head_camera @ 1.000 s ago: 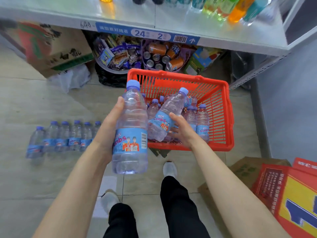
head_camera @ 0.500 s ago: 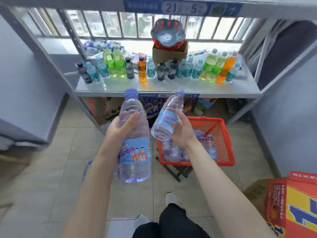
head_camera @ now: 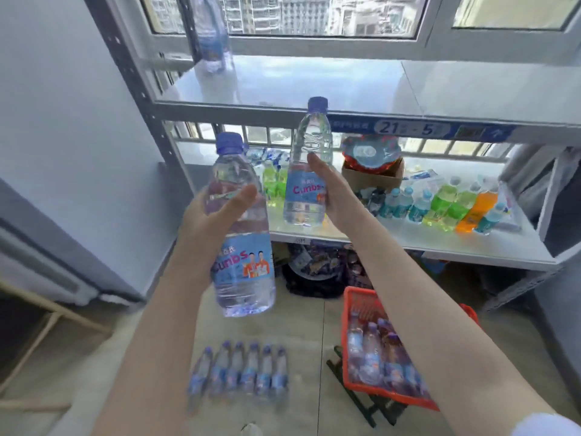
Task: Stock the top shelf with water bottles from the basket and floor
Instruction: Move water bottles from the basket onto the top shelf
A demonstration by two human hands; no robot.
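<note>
Blue-capped clear plastic water bottles are in both hands of a person facing a grey metal shelving unit. The left hand grips a large bottle around its upper body. Its thumb lies across the front and its fingers are curled behind, out of sight. That bottle stands almost upright and carries a blue label with pink lettering.

The right hand holds a smaller bottle at its blue label, thumb pressed on the front and fingers wrapped behind. Its cap is level with the front edge of the top shelf, though the bottle itself is in front of the shelf, not on it.

One water bottle stands at the left end of the top shelf, blurred, in front of a window.

On the middle shelf are green, orange and teal drinks.

Below the right forearm, an orange-red basket contains more water bottles. A row of six bottles is on the tiled floor, to the left of the basket.
</note>
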